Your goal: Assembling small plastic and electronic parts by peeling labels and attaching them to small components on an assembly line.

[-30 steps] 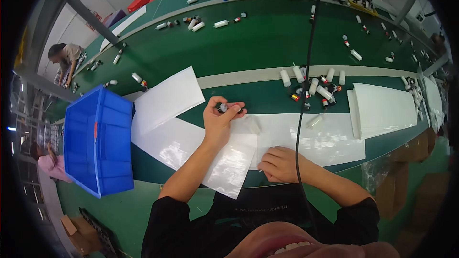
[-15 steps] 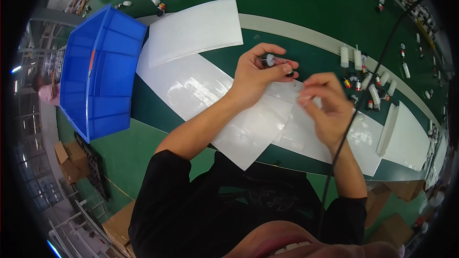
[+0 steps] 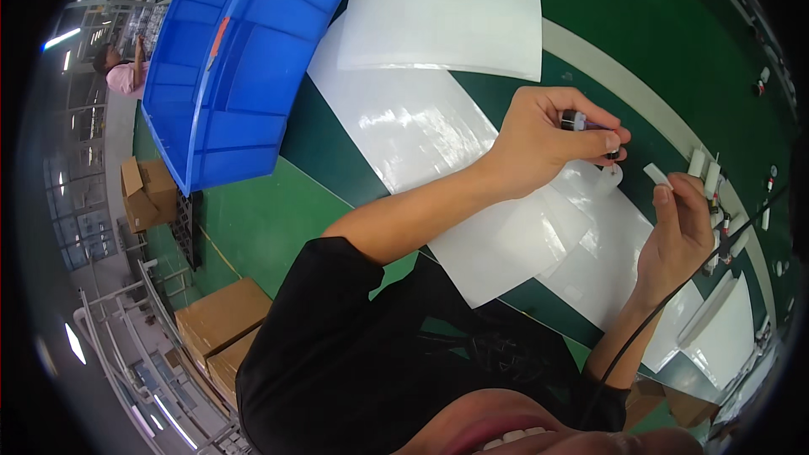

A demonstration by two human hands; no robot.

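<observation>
Above the white sheets, my left hand [image 3: 535, 139] is closed around a small cylindrical part [image 3: 575, 120] with a black and silvery end. A dark tip of it shows by the thumb; my fingers cover the rest. Just under those fingertips is a pale, translucent round-ended piece [image 3: 613, 175]; whether it is attached to the part cannot be told. To the right, my right hand [image 3: 677, 236] pinches a short white strip [image 3: 656, 174] between thumb and fingers, apart from the left hand.
Glossy white sheets [image 3: 404, 118] overlap on the green table, with a white stack [image 3: 447, 25] behind them. A large blue bin [image 3: 253, 76] stands at the left. Several white cylinders [image 3: 712, 175] and small parts lie at the right. A black cable [image 3: 649, 320] crosses my right forearm.
The view has shifted, so the bin and sheets appear farther right. The part in my left hand has turned, showing its black and silvery end. A white strip now shows in my right hand.
</observation>
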